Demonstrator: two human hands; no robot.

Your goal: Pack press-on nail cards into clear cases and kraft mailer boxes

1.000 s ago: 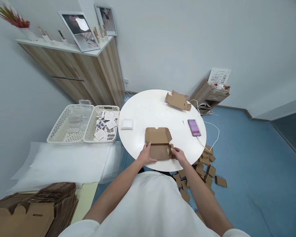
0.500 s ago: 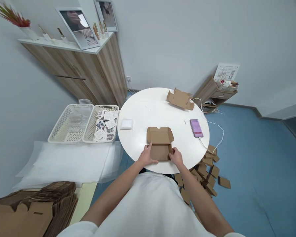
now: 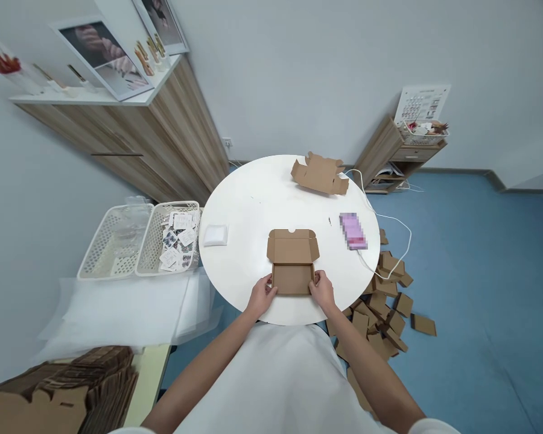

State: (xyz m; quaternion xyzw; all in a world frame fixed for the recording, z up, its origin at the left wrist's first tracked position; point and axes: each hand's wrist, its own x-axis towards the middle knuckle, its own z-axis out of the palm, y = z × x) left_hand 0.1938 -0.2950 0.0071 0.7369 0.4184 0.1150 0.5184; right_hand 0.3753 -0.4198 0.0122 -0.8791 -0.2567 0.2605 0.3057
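Note:
A brown cardboard box [image 3: 292, 278] lies on the round white table [image 3: 235, 265] in front of me, its lid raised and folded back with the side flaps spread. Inside, the box holds nothing that I can see. My left hand [image 3: 260, 295] grips its left wall, thumb at the near left corner. On the opposite side my right hand [image 3: 322, 290] grips the right wall, fingers closed round it. Further back on the table rests a partly folded cardboard blank [image 3: 321, 173]. A small white packet [image 3: 216, 235] sits at the table's left edge.
A phone [image 3: 353, 231] with a white cable lies on the right of the table. To the left stand two white baskets [image 3: 140, 241], one with cards, beside translucent sheets [image 3: 122, 307] and stacked cardboard [image 3: 95, 386]. Several folded boxes [image 3: 384, 307] are heaped on the floor at right.
My left hand has moved from across the box's left side and front to its left wall. The right hand stays at the right wall. The camera view has shifted slightly.

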